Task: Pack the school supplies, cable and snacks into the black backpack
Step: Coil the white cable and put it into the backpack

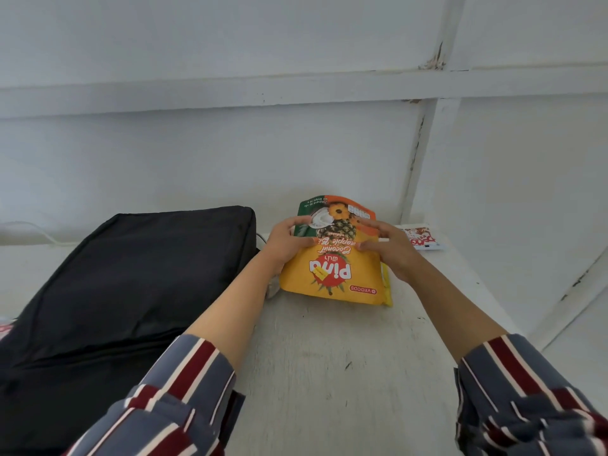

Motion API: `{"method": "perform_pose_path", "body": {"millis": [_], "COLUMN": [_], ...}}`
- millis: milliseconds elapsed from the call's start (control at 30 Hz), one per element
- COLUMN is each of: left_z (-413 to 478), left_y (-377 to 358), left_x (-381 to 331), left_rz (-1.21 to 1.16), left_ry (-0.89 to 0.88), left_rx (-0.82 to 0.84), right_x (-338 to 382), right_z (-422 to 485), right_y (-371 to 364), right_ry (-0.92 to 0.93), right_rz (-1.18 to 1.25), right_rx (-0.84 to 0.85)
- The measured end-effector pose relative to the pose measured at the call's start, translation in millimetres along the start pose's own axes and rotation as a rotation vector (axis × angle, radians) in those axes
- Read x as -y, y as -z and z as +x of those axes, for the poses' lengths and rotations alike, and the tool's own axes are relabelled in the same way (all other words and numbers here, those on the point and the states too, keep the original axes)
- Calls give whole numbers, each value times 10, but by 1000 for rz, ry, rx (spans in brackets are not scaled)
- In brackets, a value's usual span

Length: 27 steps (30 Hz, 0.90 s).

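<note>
A yellow pineapple snack bag (332,274) printed "Pina" is tilted up off the white table (329,357), upside down to me. My left hand (286,240) grips its left edge and my right hand (390,248) grips its right edge. The black backpack (131,284) lies flat and closed on the left, right beside my left forearm. A small red and white snack packet (421,238) lies behind my right hand near the wall. A white cable (263,238) shows between the backpack and the bag.
A white panelled wall (296,126) stands close behind the table. The table's right edge (513,317) runs diagonally past my right arm. A thin white cord (36,230) runs along the wall at far left.
</note>
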State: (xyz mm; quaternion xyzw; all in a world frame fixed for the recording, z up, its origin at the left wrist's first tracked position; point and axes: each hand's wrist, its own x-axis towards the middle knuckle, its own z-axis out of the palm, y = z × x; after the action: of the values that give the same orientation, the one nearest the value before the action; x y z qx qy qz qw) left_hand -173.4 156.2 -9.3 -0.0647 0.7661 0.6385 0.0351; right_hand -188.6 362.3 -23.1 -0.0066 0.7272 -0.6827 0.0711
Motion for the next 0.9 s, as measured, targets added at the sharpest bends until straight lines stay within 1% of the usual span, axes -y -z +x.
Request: {"method": "perform_pose_path", "body": {"millis": [167, 333, 533, 767, 900], "left_z": [-275, -673, -1309, -2135, -2456], "left_y": [67, 156, 300, 491, 718], "left_x": [-109, -126, -68, 118, 232], "left_rz": [-159, -237, -202, -181, -120], "left_ry": [16, -15, -34, -20, -67], "left_rx": [73, 133, 141, 166, 158], "right_x": [144, 190, 139, 43, 41], "right_z": [-312, -746, -1331, -2066, -2384], "right_y": [-44, -176, -368, -619, -854], "right_ry": [-27, -17, -45, -85, -114], "right_rz": [263, 374, 354, 335, 319], "right_rx": [63, 110, 153, 156, 144]}}
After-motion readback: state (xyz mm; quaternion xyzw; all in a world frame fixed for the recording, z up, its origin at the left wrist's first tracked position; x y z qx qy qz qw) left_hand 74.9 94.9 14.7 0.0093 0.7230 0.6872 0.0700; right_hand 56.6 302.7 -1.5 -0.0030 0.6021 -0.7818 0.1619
